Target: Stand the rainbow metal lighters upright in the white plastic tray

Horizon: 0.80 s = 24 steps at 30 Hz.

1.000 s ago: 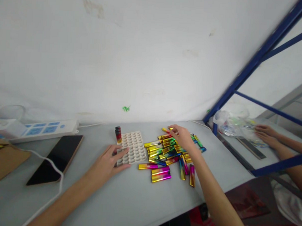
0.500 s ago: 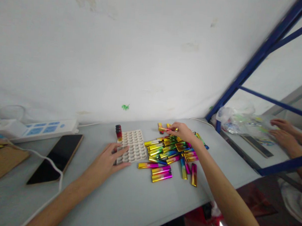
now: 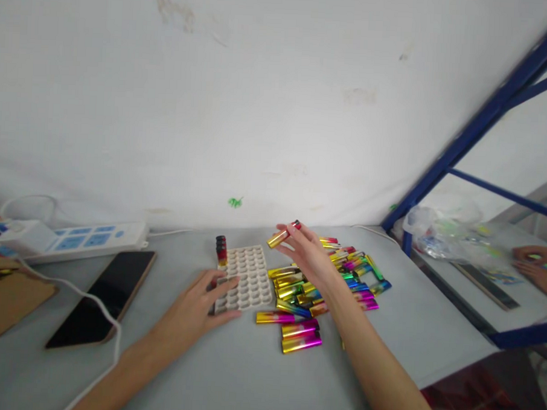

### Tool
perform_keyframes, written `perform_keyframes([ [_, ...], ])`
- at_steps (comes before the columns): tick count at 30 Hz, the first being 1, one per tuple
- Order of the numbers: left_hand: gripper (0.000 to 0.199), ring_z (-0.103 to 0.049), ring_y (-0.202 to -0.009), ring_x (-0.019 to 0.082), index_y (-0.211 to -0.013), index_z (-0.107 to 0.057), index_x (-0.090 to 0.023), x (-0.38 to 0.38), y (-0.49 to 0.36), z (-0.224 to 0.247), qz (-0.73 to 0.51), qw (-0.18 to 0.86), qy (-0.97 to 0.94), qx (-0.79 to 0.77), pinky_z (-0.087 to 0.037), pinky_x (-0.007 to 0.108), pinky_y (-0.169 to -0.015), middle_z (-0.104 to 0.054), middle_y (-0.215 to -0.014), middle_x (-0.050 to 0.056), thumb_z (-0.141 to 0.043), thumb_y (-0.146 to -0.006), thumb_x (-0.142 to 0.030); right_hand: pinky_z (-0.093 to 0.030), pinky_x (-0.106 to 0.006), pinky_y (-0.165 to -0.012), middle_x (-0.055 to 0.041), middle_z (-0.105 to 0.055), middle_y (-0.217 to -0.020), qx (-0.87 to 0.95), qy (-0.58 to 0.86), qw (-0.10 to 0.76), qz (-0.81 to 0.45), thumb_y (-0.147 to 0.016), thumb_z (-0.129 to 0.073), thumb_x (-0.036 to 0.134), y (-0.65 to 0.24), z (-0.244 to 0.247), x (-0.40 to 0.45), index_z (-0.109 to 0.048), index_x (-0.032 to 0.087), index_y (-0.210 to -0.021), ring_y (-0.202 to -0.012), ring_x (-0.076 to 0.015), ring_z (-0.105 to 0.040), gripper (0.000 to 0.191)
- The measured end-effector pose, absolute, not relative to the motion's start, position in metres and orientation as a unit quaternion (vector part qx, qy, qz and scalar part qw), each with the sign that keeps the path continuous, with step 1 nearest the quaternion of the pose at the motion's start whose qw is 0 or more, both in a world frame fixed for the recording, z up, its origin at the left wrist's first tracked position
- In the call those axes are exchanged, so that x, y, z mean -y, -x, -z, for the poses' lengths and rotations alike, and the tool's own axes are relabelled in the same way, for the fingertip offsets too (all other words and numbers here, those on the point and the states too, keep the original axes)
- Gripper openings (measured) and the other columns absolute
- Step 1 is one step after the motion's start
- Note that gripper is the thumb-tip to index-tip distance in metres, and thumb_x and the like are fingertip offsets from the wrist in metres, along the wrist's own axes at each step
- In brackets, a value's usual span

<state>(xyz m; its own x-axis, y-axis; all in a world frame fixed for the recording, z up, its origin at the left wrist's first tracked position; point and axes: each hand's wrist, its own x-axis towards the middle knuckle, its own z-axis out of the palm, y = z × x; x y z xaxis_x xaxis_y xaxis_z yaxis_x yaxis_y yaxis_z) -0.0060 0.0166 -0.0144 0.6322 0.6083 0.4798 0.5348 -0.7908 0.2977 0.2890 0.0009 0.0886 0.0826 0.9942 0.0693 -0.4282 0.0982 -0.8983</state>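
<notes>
My left hand [image 3: 206, 302] lies at the near left corner of a white tray [image 3: 254, 277] with rows of small sockets. Its index finger is over the sockets and its thumb along the near edge, holding the tray. At the far left corner several red-and-gold lighters [image 3: 221, 248] stand upright in a row, dark tops up. Above the table, right of the tray, my right hand [image 3: 310, 255] pinches a gold-and-red lighter [image 3: 281, 235], tilted with its dark end up. Below and behind that hand spreads a pile of shiny lighters [image 3: 292, 284] in gold, green, blue and purple.
On the left lie a dark phone [image 3: 109, 294], a white power strip [image 3: 93, 239], a white cable [image 3: 117, 343] and brown cardboard [image 3: 15, 302]. A blue metal frame [image 3: 467, 135] rises at right. Beyond it are plastic bags [image 3: 435, 230] and another person's hands [image 3: 536, 265].
My right hand has lifted the lighter from the far side of the pile and brought it left toward the tray, turning it more upright. My left hand stays on the tray. The view has shifted slightly.
</notes>
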Motion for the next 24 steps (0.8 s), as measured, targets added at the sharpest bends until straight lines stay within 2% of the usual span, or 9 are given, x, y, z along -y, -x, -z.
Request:
perform_keyframes([
  [2, 0.052, -0.072, -0.109, 0.027, -0.14, -0.073, -0.031, -0.016, 0.006, 0.013, -0.287, 0.074, -0.9, -0.32, -0.065, 0.044, -0.1, -0.069, -0.129, 0.01, -0.073, -0.095, -0.058, -0.06, -0.04, -0.093, -0.0045, -0.077, -0.11, 0.37, 0.358, 0.62, -0.592, -0.077, -0.093, 0.052, -0.274, -0.091, 0.0, -0.068, 0.024, -0.097, -0.091, -0.0186, -0.072, 0.043],
  [6, 0.055, -0.072, -0.11, 0.028, -0.139, -0.072, -0.031, -0.012, 0.004, 0.011, -0.295, 0.088, -0.894, -0.324, -0.065, 0.046, -0.099, -0.068, -0.129, 0.01, -0.073, -0.094, -0.062, -0.059, -0.031, -0.075, 0.0033, -0.068, -0.086, 0.404, 0.364, 0.597, -0.59, -0.08, -0.09, 0.055, -0.254, -0.089, 0.004, -0.059, 0.026, -0.098, -0.075, -0.0139, -0.065, 0.046],
  [9, 0.052, -0.071, -0.112, 0.028, -0.14, -0.072, -0.032, -0.009, 0.003, 0.009, -0.291, 0.101, -0.893, -0.328, -0.065, 0.046, -0.1, -0.068, -0.129, 0.009, -0.073, -0.095, -0.06, -0.043, -0.021, -0.053, 0.0091, -0.055, -0.075, 0.421, 0.388, 0.574, -0.586, -0.081, -0.084, 0.064, -0.244, -0.082, 0.006, -0.05, 0.028, -0.097, -0.059, -0.0099, -0.049, 0.052],
  [11, 0.052, -0.07, -0.115, 0.028, -0.141, -0.071, -0.032, -0.008, 0.002, 0.007, -0.289, 0.106, -0.892, -0.33, -0.065, 0.047, -0.102, -0.067, -0.129, 0.009, -0.073, -0.096, -0.057, -0.029, -0.02, -0.046, 0.0107, -0.048, -0.069, 0.429, 0.418, 0.556, -0.576, -0.085, -0.075, 0.073, -0.238, -0.076, 0.006, -0.044, 0.028, -0.093, -0.051, -0.0086, -0.035, 0.054],
  [13, 0.053, -0.07, -0.114, 0.028, -0.142, -0.07, -0.031, -0.007, 0.001, 0.007, -0.294, 0.103, -0.892, -0.329, -0.064, 0.047, -0.103, -0.066, -0.129, 0.01, -0.073, -0.096, -0.057, -0.022, -0.022, -0.046, 0.0108, -0.04, -0.062, 0.444, 0.464, 0.544, -0.54, -0.088, -0.065, 0.079, -0.232, -0.07, 0.007, -0.041, 0.027, -0.085, -0.05, -0.0091, -0.027, 0.057],
  [16, 0.054, -0.07, -0.112, 0.027, -0.141, -0.071, -0.03, -0.007, 0.001, 0.006, -0.296, 0.099, -0.892, -0.326, -0.064, 0.046, -0.103, -0.066, -0.128, 0.01, -0.072, -0.096, -0.06, -0.022, -0.026, -0.049, 0.0086, -0.032, -0.058, 0.474, 0.535, 0.532, -0.454, -0.09, -0.061, 0.077, -0.225, -0.061, 0.007, -0.039, 0.026, -0.07, -0.053, -0.0106, -0.029, 0.059],
  [19, 0.054, -0.07, -0.114, 0.027, -0.141, -0.071, -0.03, -0.007, 0.001, 0.005, -0.289, 0.103, -0.894, -0.326, -0.064, 0.045, -0.104, -0.066, -0.129, 0.01, -0.072, -0.096, -0.06, -0.023, -0.028, -0.052, 0.0063, -0.033, -0.058, 0.495, 0.574, 0.521, -0.393, -0.093, -0.057, 0.066, -0.22, -0.054, 0.007, -0.041, 0.025, -0.064, -0.057, -0.0118, -0.032, 0.052],
  [24, 0.053, -0.071, -0.111, 0.028, -0.138, -0.073, -0.027, -0.006, 0.0, 0.003, -0.291, 0.101, -0.894, -0.325, -0.064, 0.048, -0.102, -0.067, -0.129, 0.011, -0.071, -0.097, -0.061, -0.025, -0.027, -0.054, 0.0051, -0.037, -0.058, 0.51, 0.603, 0.493, -0.364, -0.093, -0.051, 0.053, -0.217, -0.047, 0.006, -0.043, 0.025, -0.063, -0.059, -0.0134, -0.037, 0.042],
])
